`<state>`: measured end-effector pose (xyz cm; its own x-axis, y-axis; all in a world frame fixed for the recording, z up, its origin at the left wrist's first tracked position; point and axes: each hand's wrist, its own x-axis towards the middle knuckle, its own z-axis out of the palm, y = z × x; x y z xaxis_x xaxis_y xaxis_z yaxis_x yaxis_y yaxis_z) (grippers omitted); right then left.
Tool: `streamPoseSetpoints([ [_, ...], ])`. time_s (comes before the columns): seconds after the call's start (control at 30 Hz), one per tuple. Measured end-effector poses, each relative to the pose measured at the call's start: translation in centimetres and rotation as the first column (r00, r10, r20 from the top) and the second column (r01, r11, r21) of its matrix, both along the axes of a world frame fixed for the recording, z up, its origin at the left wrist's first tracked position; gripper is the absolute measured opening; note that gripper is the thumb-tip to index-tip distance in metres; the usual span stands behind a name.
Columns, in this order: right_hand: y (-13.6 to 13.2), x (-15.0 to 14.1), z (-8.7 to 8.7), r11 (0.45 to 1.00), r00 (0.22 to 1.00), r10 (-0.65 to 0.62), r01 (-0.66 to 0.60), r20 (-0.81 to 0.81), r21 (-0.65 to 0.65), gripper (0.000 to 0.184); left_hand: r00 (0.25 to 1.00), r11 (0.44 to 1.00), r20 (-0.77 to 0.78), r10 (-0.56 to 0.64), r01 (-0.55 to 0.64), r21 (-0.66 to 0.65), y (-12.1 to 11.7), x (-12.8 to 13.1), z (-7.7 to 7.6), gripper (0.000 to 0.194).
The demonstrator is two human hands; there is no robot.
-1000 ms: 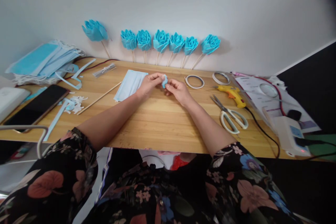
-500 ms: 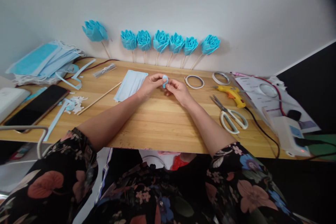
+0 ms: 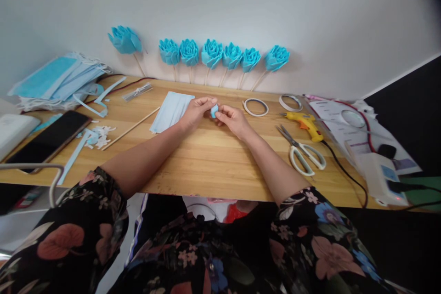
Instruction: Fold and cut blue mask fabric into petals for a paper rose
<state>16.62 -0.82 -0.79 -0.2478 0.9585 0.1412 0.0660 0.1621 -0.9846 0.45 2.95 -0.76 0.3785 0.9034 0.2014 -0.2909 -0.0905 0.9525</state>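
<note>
A small piece of light blue fabric (image 3: 214, 111), folded or rolled, is pinched between my two hands above the middle of the table. My left hand (image 3: 200, 110) grips it from the left with thumb and fingers. From the right, my right hand (image 3: 231, 118) holds the same piece by thumb and fingertips. Part of the piece is hidden by the fingers. Beside my left hand lies a pleated face mask (image 3: 170, 110), and a thin wooden stick (image 3: 131, 128) rests to its left.
Several blue fabric flowers (image 3: 212, 53) on sticks lean against the wall. At right are tape rolls (image 3: 255, 107), a yellow glue gun (image 3: 306, 126), scissors (image 3: 299, 149) and a power strip (image 3: 381, 179). At left lie stacked masks (image 3: 58, 78), a phone (image 3: 51, 140) and fabric scraps (image 3: 98, 137).
The blue piece has been turned between my fingers and sits slightly lower and further left. My left thumb has shifted up over its top. Everything else stays in place.
</note>
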Motion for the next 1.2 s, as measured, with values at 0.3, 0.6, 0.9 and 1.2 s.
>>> streamPoseSetpoints([
  [0.3,0.15,-0.09,-0.03,0.994,0.993,-0.108,0.109,-0.054,0.004,0.043,0.996,0.998,0.067,0.051,-0.049,-0.03,0.98,-0.09,-0.8,0.045],
  [0.6,0.39,-0.08,-0.12,0.99,0.983,-0.14,0.139,-0.12,-0.018,0.047,0.998,0.997,-0.055,0.024,-0.02,0.075,0.35,-0.02,-0.37,0.044],
  [0.9,0.22,-0.03,-0.19,0.99,0.989,-0.138,0.138,-0.044,-0.01,0.044,0.995,0.994,-0.038,0.092,-0.089,0.059,0.38,-0.01,-0.43,0.037],
  [1.2,0.19,-0.12,-0.15,0.992,0.991,-0.127,0.126,-0.049,-0.013,0.046,0.997,0.997,0.037,0.067,-0.065,-0.046,0.57,0.02,-0.18,0.047],
])
